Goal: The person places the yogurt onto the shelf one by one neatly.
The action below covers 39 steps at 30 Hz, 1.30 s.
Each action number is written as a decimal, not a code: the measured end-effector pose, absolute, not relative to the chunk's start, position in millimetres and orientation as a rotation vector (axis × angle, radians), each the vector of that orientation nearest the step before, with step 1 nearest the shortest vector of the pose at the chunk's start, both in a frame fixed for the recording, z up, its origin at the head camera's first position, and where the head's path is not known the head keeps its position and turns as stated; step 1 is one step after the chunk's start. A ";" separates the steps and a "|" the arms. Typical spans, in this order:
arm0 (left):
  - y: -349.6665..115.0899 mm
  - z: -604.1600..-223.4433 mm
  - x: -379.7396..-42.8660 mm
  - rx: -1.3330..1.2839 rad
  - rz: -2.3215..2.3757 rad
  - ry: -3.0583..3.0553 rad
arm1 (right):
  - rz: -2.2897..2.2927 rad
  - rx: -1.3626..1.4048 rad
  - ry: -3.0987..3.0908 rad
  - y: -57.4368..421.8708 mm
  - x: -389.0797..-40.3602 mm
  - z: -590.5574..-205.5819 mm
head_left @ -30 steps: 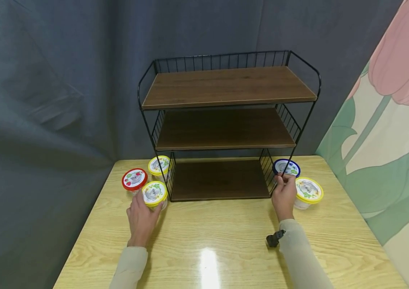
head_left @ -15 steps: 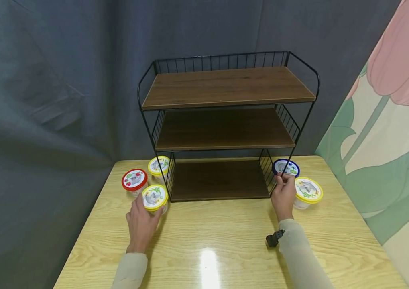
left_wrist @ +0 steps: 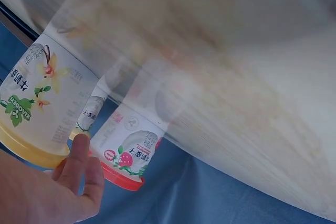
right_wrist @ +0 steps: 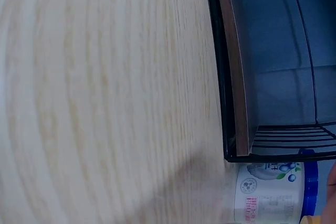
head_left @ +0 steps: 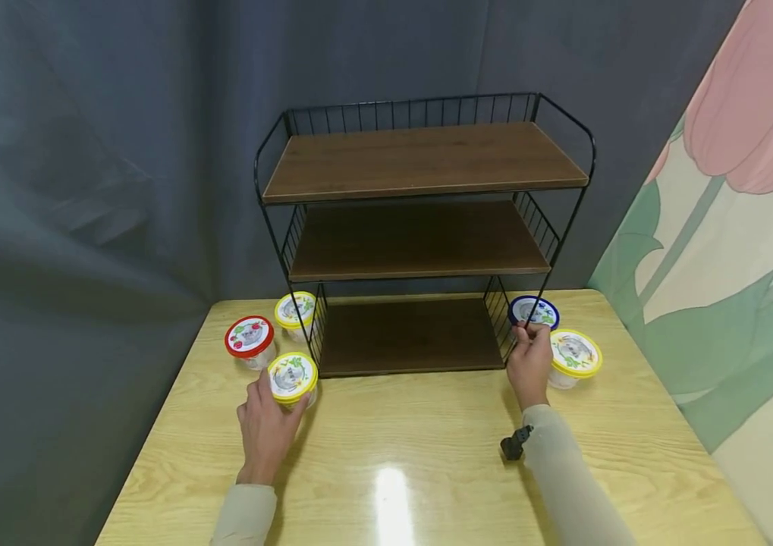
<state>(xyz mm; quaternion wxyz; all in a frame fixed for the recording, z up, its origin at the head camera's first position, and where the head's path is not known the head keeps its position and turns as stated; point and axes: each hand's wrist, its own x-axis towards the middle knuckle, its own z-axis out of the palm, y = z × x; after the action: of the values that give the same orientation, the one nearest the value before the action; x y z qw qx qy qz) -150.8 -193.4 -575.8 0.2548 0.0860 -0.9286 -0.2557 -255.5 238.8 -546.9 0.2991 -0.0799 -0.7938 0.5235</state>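
In the head view my left hand grips a yellow-lidded yogurt tub, thumb on its right side and fingers on its left. The left wrist view shows that tub with a flower print, close to my fingers. A red-lidded tub with strawberries stands behind and to the left, and another yellow-lidded tub is farther back. My right hand pinches the front right post of the black wire rack. Just behind these fingers is a blue-lidded tub, partly covered by the hand and post.
The rack has three brown wooden shelves and stands at the back of the light wooden table. One more yellow-lidded tub stands right of my right hand. A dark curtain hangs behind, and a flower-printed panel borders the right side.
My left hand has drawn the yellow-lidded tub slightly toward me, widening its gap from the tubs behind. My right hand stays at the post. The head view has shifted slightly.
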 end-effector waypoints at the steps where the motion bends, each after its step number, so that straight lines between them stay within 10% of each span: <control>1: -193.0 -575.7 -150.5 0.229 -0.693 -2.523 | 1.389 -0.216 -2.109 239.0 -255.6 -547.5; 39: -167.6 -570.5 -141.0 0.119 -0.714 -2.618 | 1.444 -0.236 -2.164 243.6 -249.9 -542.9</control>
<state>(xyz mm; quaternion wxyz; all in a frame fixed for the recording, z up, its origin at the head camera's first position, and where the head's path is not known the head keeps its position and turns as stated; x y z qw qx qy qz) -141.0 -167.6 -570.5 0.2112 0.0430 -0.9420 -0.2571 -249.9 243.6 -542.9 0.2616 -0.0872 -0.7996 0.5334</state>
